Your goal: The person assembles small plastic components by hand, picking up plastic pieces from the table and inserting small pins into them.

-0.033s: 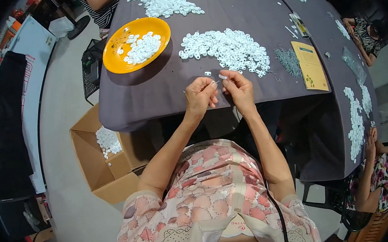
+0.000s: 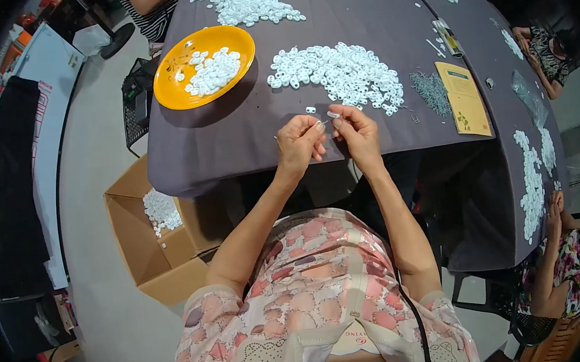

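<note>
At the near table edge, my left hand [image 2: 295,147] is closed in a pinch, with a thin metal pin [image 2: 324,122] sticking out from the fingertips. Just beside it, my right hand [image 2: 358,137] pinches a small white plastic piece [image 2: 333,115] between thumb and finger. The fingertips of both hands almost meet. One loose white piece [image 2: 311,110] lies on the cloth beyond my left hand. Further off spreads a heap of white plastic pieces [image 2: 335,70] with two holes each. To the right sits a pile of small metal pins [image 2: 430,93].
An orange plate [image 2: 172,98] of white pieces stands at the left. A yellow booklet [image 2: 464,100] lies right of the pins. Below the table's left corner, a cardboard box [image 2: 168,283] holds more pieces. Other people sit around the table, one person's hands [image 2: 556,209] at the right.
</note>
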